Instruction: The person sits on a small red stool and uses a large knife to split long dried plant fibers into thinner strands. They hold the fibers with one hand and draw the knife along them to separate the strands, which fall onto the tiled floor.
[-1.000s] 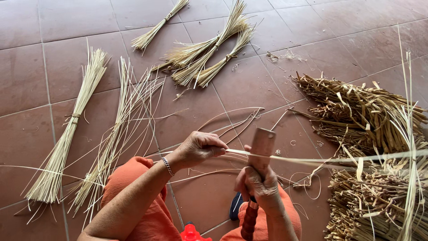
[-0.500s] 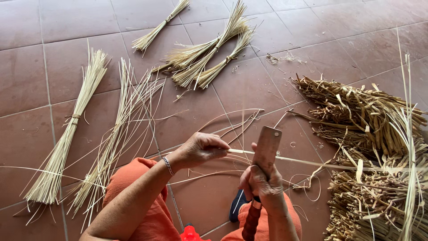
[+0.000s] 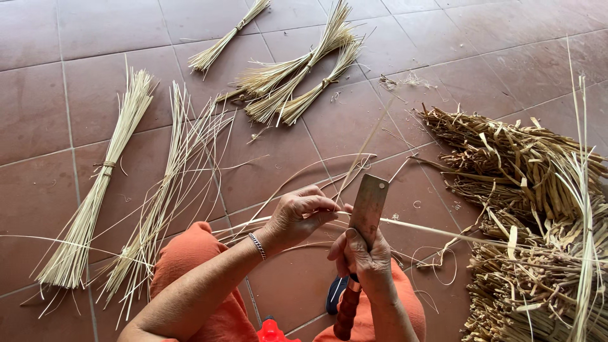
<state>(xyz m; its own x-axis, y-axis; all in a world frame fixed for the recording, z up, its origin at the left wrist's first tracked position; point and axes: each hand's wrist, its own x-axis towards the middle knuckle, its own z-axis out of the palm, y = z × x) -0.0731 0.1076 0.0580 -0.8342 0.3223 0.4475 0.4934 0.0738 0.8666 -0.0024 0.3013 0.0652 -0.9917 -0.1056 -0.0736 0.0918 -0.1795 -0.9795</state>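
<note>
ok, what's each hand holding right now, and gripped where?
Right hand grips the flat-bladed knife low on the blade, just above its reddish handle. Left hand pinches a thin pale strip at the end that meets the blade.

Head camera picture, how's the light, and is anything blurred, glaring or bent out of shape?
Head view: soft, even daylight with only faint shadows; a mild sheen on the far floor tiles, no hard glare. The left hand, right hand and flat blade are sharp, no motion blur. Tile joints bow slightly toward the edges, a wide-lens effect. The bundles at top stay in focus.
</note>
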